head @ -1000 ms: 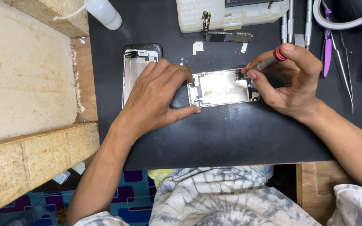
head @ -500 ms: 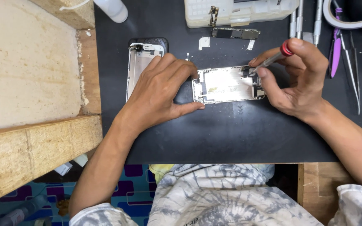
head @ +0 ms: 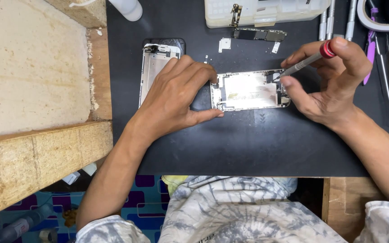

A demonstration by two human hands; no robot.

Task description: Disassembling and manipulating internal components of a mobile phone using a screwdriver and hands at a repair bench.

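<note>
left hand (head: 176, 96) – steadies phone frame (head: 248, 90); right hand (head: 334, 78) – grips screwdriver (head: 302, 63)

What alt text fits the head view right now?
The right hand holds a red-capped screwdriver to an opened phone frame, which the left hand steadies on a black mat; another phone frame lies alongside.
</note>
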